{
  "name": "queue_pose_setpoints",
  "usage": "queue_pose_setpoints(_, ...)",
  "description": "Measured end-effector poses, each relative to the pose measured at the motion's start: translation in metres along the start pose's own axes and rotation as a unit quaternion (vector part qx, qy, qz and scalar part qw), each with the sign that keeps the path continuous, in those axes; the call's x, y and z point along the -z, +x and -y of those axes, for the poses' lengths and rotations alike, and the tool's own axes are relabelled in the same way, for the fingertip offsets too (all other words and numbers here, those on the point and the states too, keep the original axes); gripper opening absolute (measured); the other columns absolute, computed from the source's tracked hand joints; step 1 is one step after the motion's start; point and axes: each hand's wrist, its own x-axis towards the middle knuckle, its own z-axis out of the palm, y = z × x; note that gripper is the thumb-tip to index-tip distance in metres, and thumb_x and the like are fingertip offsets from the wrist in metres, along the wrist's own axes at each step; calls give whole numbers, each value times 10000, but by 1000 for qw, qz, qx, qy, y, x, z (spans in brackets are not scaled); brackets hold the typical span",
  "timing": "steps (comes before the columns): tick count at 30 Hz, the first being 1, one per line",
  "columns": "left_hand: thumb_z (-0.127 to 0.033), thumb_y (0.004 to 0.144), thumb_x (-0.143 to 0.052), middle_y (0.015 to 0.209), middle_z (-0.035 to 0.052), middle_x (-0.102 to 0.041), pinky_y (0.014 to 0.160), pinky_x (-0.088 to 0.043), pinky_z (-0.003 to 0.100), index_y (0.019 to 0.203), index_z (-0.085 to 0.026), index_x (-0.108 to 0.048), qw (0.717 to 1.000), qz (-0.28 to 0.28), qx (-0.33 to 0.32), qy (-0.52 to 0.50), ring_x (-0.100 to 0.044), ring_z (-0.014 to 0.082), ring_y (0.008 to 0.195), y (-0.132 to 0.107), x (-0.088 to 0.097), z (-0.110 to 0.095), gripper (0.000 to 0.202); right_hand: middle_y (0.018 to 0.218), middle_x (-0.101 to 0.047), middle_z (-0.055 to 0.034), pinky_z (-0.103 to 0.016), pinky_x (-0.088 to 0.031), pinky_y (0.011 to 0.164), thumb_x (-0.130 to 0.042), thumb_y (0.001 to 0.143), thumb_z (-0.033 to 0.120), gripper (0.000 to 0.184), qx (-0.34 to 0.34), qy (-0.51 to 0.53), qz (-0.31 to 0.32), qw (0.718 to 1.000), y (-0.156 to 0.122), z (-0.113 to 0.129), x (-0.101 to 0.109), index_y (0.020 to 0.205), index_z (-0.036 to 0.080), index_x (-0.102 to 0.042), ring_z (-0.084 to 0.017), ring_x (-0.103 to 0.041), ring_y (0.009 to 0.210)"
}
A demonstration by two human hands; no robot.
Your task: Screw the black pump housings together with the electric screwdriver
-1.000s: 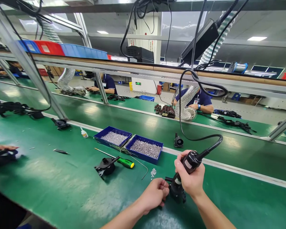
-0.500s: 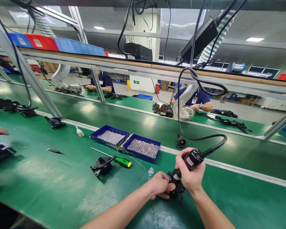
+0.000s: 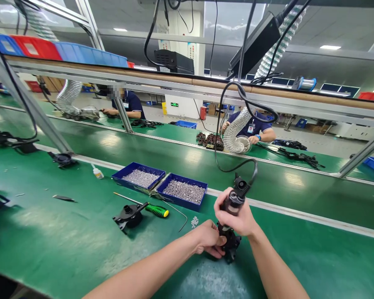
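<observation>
My right hand [image 3: 237, 214] is wrapped round a black corded electric screwdriver [image 3: 235, 198], which stands close to upright with its tip end down at a black plastic part. My left hand [image 3: 209, 238] pinches that black plastic part [image 3: 232, 247] on the green bench; its underside and the tool's tip are hidden. Left of my hands lie a small heap of washers [image 3: 195, 221], a bent metal rod [image 3: 184, 218], a green-handled screwdriver [image 3: 157, 210] and another black plastic part [image 3: 129, 216]. Behind them stand two blue trays [image 3: 182, 204] [image 3: 134, 189] of small metal screws.
The tool's cord [image 3: 220, 153] hangs from above, past a black fan-like part [image 3: 239, 182]. A glue bottle [image 3: 97, 172], tweezers [image 3: 64, 198] and a black part [image 3: 62, 159] lie further left. A shelf rail [image 3: 187, 83] crosses overhead; co-workers [image 3: 132, 104] sit opposite.
The electric screwdriver has swung from a slant to nearly upright, and its cord has shifted left. My left hand still holds the black part. A neighbour's hand at the left has left the view.
</observation>
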Motion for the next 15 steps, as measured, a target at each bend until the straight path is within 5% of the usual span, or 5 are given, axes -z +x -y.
queue_pose_setpoints(4,-76,849,-768,564,42,-661,511,-641,272,764,-133,-631,1000,-11,-2,1,-714,191,566,-7,-1,-3,171,778,-601,29,-272,-487,573,-733,933,390,252,-46,-131,-266,954,-1,-8,-23,1080,227,-607,-128,-539,614)
queue_pose_setpoints(9,1,821,-703,561,45,-660,486,-629,253,726,-105,-666,1000,-13,-8,10,-669,158,503,-12,-2,-7,147,780,-592,37,-275,-457,556,-717,940,374,216,-19,-100,-197,975,-6,-10,-31,1037,232,-585,-115,-507,577)
queue_pose_setpoints(15,-24,825,-732,582,51,-663,500,-635,276,711,-116,-627,1000,-11,-19,-7,-680,166,511,-5,-1,0,181,783,-627,27,-296,-493,579,-714,942,359,219,17,-80,-195,977,-5,-5,-24,1063,231,-585,-127,-564,579)
